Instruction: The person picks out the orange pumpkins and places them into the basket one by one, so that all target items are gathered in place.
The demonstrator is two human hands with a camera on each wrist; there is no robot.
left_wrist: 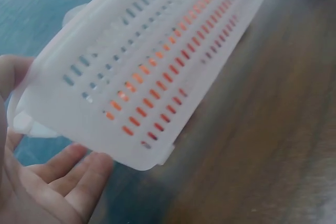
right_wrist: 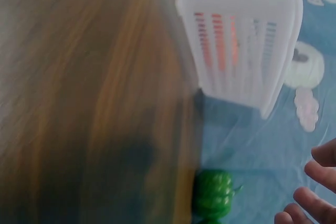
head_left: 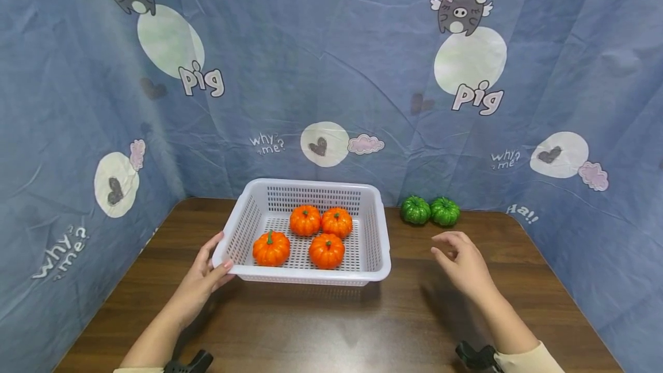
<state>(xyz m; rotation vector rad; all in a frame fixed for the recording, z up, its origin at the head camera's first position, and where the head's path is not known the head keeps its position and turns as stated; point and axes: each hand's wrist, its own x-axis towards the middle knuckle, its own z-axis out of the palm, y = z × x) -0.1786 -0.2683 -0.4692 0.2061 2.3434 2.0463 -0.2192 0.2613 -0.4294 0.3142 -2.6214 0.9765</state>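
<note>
A white plastic basket (head_left: 311, 274) with slotted walls holds several small orange pumpkins (head_left: 327, 251). My left hand (head_left: 201, 276) grips its front left corner, thumb over the rim and fingers along the outside. In the left wrist view orange shows through the slots of the basket's wall (left_wrist: 157, 82). To the right of the basket, my right hand (head_left: 464, 263) hovers with loosely bent fingers and holds nothing. Nearest to it are two green pumpkins (head_left: 416, 210), side by side at the table's back edge. One green pumpkin (right_wrist: 212, 195) also appears low in the right wrist view.
The brown wooden table (head_left: 321, 327) is bordered at the back and sides by a blue cloth (head_left: 321, 62) printed with pigs and words. The basket stands near the back edge, left of the green pumpkins.
</note>
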